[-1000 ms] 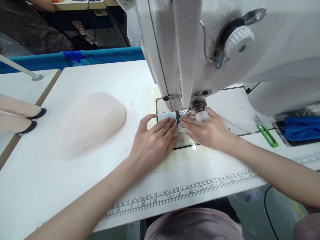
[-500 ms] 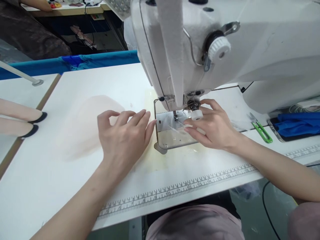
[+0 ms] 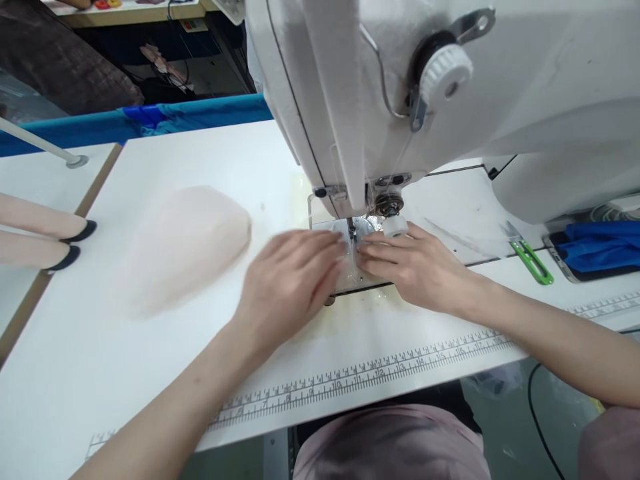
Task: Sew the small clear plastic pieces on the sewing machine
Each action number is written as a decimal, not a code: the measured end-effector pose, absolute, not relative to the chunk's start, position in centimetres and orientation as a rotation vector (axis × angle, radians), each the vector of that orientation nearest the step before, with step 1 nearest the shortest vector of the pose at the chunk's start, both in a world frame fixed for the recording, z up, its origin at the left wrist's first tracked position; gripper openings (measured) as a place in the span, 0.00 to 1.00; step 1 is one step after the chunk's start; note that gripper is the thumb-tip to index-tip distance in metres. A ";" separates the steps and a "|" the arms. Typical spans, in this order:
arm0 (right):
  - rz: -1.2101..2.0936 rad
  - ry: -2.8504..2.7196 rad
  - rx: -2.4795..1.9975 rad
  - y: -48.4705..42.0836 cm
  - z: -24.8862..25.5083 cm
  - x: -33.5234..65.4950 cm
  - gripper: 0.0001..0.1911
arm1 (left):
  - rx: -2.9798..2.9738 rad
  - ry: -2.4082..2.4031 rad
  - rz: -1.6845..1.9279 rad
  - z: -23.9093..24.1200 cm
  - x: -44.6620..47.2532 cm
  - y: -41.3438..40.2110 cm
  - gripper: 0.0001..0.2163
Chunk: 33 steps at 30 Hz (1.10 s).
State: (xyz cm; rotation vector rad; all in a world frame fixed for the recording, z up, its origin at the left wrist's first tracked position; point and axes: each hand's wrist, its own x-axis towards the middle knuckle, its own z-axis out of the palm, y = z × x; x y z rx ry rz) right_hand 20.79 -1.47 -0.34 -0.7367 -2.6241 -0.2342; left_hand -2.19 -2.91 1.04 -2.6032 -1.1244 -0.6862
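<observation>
A thin see-through strip [image 3: 353, 265] lies on the metal needle plate [image 3: 345, 285], under or just in front of the presser foot [image 3: 353, 230] of a white sewing machine [image 3: 320, 120]. My left hand [image 3: 293, 283] is left of the foot, its fingers drawn together and slightly blurred; what its fingertips hold cannot be made out. From the right, my right hand [image 3: 410, 267] reaches in with fingers close together at the strip's edge, seeming to pinch it. A pale sheer fabric piece [image 3: 190, 247] rests on the table, left of my left hand.
Green-handled snips [image 3: 533, 262] and a phone [image 3: 560, 257] under blue cloth [image 3: 600, 247] lie at the right. More sheer fabric [image 3: 460, 223] is behind my right hand. A ruler strip [image 3: 350, 385] runs along the front edge. Two beige, black-tipped pieces [image 3: 40, 230] lie far left.
My left hand has moved right, onto the needle plate beside the foot. My right hand has come down and its fingers have drawn together. The view has shifted slightly.
</observation>
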 end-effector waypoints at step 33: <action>-0.282 -2.655 -0.911 -0.6 -1.7 20.3 0.18 | -2.530 -1.075 -0.520 -1.4 0.2 -3.6 0.21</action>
